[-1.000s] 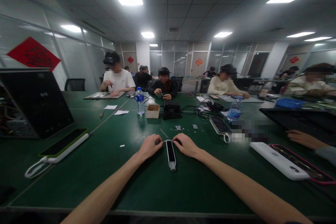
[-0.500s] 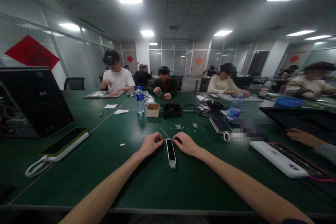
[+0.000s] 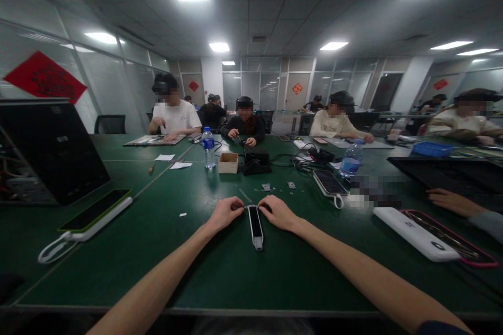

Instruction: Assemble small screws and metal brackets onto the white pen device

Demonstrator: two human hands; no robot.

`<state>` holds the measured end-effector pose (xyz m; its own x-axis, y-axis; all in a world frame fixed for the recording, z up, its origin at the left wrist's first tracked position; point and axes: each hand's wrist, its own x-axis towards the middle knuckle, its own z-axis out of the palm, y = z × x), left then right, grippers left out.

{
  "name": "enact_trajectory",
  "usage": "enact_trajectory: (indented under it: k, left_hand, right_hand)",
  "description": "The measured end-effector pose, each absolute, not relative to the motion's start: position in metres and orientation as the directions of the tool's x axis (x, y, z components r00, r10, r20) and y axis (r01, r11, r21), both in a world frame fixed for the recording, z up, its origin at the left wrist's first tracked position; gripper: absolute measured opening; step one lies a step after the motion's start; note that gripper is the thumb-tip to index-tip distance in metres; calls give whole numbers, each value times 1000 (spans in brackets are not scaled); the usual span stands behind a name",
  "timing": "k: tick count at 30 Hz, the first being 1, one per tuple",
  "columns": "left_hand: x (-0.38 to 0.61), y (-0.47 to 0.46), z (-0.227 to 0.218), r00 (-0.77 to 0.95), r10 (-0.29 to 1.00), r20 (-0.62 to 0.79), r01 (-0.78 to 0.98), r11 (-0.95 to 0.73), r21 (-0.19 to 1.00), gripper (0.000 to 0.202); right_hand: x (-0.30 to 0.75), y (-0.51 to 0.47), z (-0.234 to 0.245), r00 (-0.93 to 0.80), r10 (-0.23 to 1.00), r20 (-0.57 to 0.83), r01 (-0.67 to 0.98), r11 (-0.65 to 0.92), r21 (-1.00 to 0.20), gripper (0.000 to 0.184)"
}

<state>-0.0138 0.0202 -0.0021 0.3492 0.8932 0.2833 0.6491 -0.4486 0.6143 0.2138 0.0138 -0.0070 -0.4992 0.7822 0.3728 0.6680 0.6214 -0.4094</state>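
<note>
A slim black device with a silver frame (image 3: 255,226) lies lengthwise on the green table (image 3: 220,272) in front of me. My left hand (image 3: 225,213) and my right hand (image 3: 278,212) sit on either side of its far end. Both have their fingers curled and pinched at that end, touching it. What the fingertips hold there is too small to make out. A few tiny loose parts (image 3: 267,187) lie on the table just beyond the device.
A phone on a white power bank (image 3: 94,214) lies left, beside a dark open case (image 3: 51,152). A water bottle (image 3: 208,148), cardboard box (image 3: 228,163) and black unit (image 3: 256,161) stand ahead. Right: a phone (image 3: 329,182), white power bank (image 3: 415,234), another person's hand (image 3: 450,202). Several people sit opposite.
My hands and the device stay as they were; the view has tilted slightly, shifting everything up a little in the picture.
</note>
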Motion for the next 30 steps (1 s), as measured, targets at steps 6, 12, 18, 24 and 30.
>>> enact_trajectory:
  k: [6,12,18,24,30]
  left_hand:
    - [-16,20,3,371,893,254,622,-442,646,15]
    - [-15,21,5,355,910,213,638,-403,656,17]
    - [-11,21,4,363,915,178,644,-384,661,19]
    - [-12,23,2,386,899,205,603,-414,682,20]
    - [-11,19,5,377,904,200,598,-402,693,18]
  right_hand:
    - [215,16,-8,-494,791,362,662,612,-433,18]
    - [215,17,-10,-473,813,338,655,582,-482,17]
    - [212,19,-12,-463,807,366,655,590,-473,14]
    - [210,11,-2,-462,821,335,660,570,-489,15]
    - [211,14,-6,-476,811,341,650,586,-484,17]
